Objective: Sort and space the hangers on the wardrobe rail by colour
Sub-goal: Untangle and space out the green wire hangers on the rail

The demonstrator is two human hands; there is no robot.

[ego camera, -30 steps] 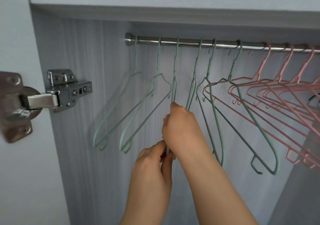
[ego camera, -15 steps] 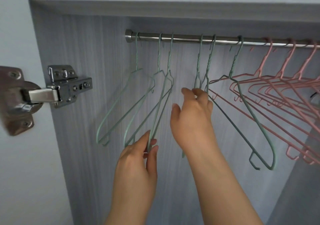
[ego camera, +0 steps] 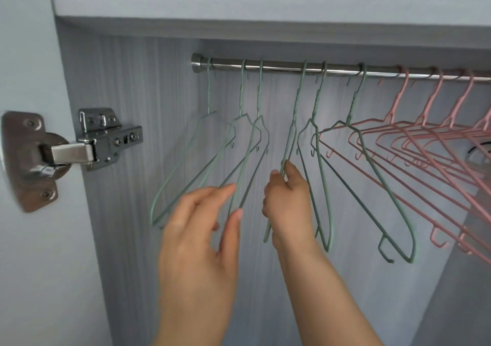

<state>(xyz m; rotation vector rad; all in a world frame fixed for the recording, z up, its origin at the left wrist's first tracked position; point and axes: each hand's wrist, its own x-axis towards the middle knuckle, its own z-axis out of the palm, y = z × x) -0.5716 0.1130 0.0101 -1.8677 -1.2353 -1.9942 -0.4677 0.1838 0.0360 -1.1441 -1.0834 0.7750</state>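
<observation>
The green hangers [ego camera: 208, 93] were hung at the left end of the rail [ego camera: 287, 67], with the pink hangers [ego camera: 397, 98] bunched to the right. The fourth green hanger [ego camera: 295, 111] was clasped low on its frame by the curled right hand [ego camera: 289, 204], while the left hand [ego camera: 196, 228] was held with finger and thumb apart beside the third green hanger [ego camera: 259, 101]. The hangers were judged light, springy coated wire, apt to swing and snag, and best taken near the neck.
</observation>
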